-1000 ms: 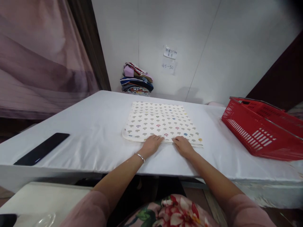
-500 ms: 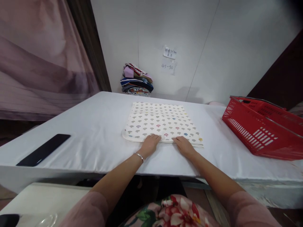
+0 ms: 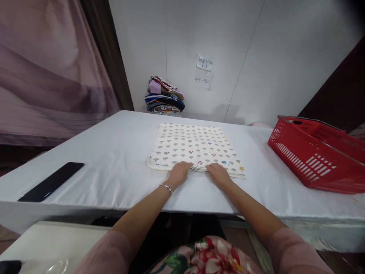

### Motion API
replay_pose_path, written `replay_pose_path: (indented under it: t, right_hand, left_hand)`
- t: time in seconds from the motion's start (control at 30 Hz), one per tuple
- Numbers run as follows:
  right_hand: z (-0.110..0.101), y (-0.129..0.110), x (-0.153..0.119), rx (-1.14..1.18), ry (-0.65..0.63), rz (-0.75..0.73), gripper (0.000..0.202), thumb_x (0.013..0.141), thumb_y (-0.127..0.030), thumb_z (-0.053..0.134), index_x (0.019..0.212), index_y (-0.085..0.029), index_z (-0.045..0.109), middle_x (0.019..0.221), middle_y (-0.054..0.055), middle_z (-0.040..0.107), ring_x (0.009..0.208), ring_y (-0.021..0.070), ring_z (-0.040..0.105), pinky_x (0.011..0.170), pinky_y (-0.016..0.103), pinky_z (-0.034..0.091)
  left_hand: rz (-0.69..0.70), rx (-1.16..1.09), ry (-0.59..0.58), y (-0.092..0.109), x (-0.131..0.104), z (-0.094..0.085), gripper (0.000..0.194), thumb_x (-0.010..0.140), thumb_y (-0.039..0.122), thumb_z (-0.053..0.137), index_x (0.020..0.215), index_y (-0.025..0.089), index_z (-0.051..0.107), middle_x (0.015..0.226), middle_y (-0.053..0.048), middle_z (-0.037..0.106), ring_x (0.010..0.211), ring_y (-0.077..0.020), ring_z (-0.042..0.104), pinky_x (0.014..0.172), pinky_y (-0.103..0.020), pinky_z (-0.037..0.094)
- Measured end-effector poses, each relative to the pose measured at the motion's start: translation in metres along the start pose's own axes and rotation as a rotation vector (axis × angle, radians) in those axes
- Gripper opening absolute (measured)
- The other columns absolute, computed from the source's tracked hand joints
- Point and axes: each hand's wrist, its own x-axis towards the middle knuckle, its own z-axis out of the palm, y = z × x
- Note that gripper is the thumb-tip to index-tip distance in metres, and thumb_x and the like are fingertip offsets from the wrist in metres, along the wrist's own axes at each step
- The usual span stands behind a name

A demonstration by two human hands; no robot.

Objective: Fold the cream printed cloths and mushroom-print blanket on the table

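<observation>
A folded white cloth (image 3: 192, 144) with a mushroom print lies flat on the white-covered table. My left hand (image 3: 179, 173), with a silver bracelet at the wrist, is closed on the cloth's near edge, left of its middle. Along the same edge, a short way to the right, my right hand (image 3: 219, 174) also grips the cloth. Between the two hands the edge bows up slightly and its stacked layers show. My thumbs are mostly hidden from view.
A red plastic basket (image 3: 313, 156) stands on the table (image 3: 114, 152) at the right. At the left front lies a black phone-like slab (image 3: 53, 182). A stack of folded fabrics (image 3: 164, 97) is at the back by the wall, near paper notes (image 3: 203, 72).
The cloth's near edge between my hands has risen a little and its layers now show. Both hands have shifted slightly to the left, still at that edge.
</observation>
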Motion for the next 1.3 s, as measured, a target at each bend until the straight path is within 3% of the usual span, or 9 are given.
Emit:
replay_pose_path:
  t: [0.1, 0.2, 0.37, 0.5, 0.67, 0.87, 0.97, 1.17, 1.3]
  right_hand:
    - [0.004, -0.009, 0.011, 0.02, 0.014, -0.011, 0.032, 0.089, -0.016, 0.041, 0.117, -0.018, 0.056, 0.106, 0.009, 0.06, 0.092, 0.0198, 0.051, 0.08, 0.03, 0.04]
    - [0.011, -0.014, 0.018, 0.043, 0.058, 0.03, 0.032, 0.092, -0.021, 0.038, 0.12, -0.019, 0.054, 0.099, 0.007, 0.061, 0.088, 0.0192, 0.052, 0.076, 0.03, 0.04]
    - [0.017, -0.016, 0.019, 0.087, 0.119, 0.083, 0.029, 0.093, -0.025, 0.038, 0.116, -0.022, 0.056, 0.094, 0.006, 0.063, 0.087, 0.0183, 0.053, 0.075, 0.029, 0.041]
    - [0.016, -0.016, 0.018, 0.102, 0.141, 0.094, 0.029, 0.093, -0.025, 0.039, 0.115, -0.021, 0.057, 0.094, 0.006, 0.064, 0.087, 0.018, 0.054, 0.076, 0.028, 0.041]
    - [0.018, -0.017, 0.018, 0.083, 0.155, 0.1, 0.028, 0.093, -0.027, 0.039, 0.115, -0.021, 0.057, 0.096, 0.007, 0.065, 0.089, 0.0183, 0.055, 0.076, 0.028, 0.042]
    - [0.023, -0.016, 0.017, 0.062, 0.2, 0.115, 0.026, 0.092, -0.024, 0.041, 0.111, -0.018, 0.057, 0.094, 0.007, 0.066, 0.084, 0.0189, 0.056, 0.072, 0.029, 0.041]
    - [0.023, -0.016, 0.017, 0.062, 0.216, 0.106, 0.022, 0.091, -0.022, 0.041, 0.104, -0.017, 0.059, 0.089, 0.007, 0.066, 0.079, 0.0185, 0.055, 0.069, 0.029, 0.04]
    - [0.019, -0.019, 0.015, 0.13, 0.222, 0.001, 0.02, 0.091, -0.02, 0.042, 0.099, -0.018, 0.06, 0.087, 0.006, 0.065, 0.081, 0.0186, 0.053, 0.071, 0.029, 0.039]
    - [0.013, -0.023, 0.007, 0.192, 0.205, -0.051, 0.025, 0.086, -0.014, 0.044, 0.106, -0.017, 0.058, 0.097, 0.007, 0.063, 0.088, 0.0191, 0.051, 0.078, 0.031, 0.04]
  left_hand:
    - [0.0, 0.011, 0.021, 0.001, 0.0, -0.001, 0.038, 0.086, 0.009, 0.036, 0.118, 0.019, 0.054, 0.103, -0.007, 0.065, 0.096, -0.0204, 0.057, 0.082, -0.035, 0.045]
    - [0.007, 0.029, 0.09, 0.005, -0.002, -0.003, 0.035, 0.085, 0.009, 0.039, 0.114, 0.02, 0.055, 0.116, -0.008, 0.06, 0.103, -0.0201, 0.055, 0.086, -0.036, 0.045]
    - [0.182, 0.112, 0.154, 0.017, -0.002, -0.007, 0.022, 0.086, 0.011, 0.043, 0.092, 0.019, 0.062, 0.126, -0.007, 0.054, 0.114, -0.0215, 0.047, 0.092, -0.038, 0.04]
    - [0.283, 0.12, 0.167, 0.022, 0.003, -0.001, 0.025, 0.089, 0.015, 0.041, 0.081, 0.019, 0.064, 0.128, -0.004, 0.053, 0.119, -0.0205, 0.043, 0.096, -0.039, 0.036]
    - [0.198, 0.152, 0.112, 0.022, 0.013, 0.008, 0.025, 0.088, 0.016, 0.042, 0.08, 0.019, 0.065, 0.124, -0.004, 0.056, 0.123, -0.0244, 0.04, 0.099, -0.044, 0.033]
    - [0.296, 0.17, 0.071, 0.026, 0.023, 0.005, 0.029, 0.088, 0.01, 0.035, 0.09, 0.015, 0.063, 0.123, -0.007, 0.056, 0.127, -0.0234, 0.037, 0.105, -0.044, 0.027]
    - [0.31, 0.114, 0.105, 0.029, 0.017, 0.003, 0.026, 0.086, 0.01, 0.038, 0.1, 0.014, 0.06, 0.125, -0.008, 0.053, 0.129, -0.0239, 0.034, 0.107, -0.044, 0.027]
    - [0.136, -0.038, 0.166, 0.031, -0.002, 0.002, 0.016, 0.085, 0.014, 0.042, 0.089, 0.018, 0.057, 0.115, -0.008, 0.055, 0.119, -0.0224, 0.042, 0.099, -0.043, 0.035]
    - [0.113, -0.067, 0.193, 0.031, -0.003, 0.003, 0.016, 0.088, 0.016, 0.038, 0.091, 0.018, 0.054, 0.113, -0.008, 0.055, 0.111, -0.0201, 0.046, 0.096, -0.041, 0.038]
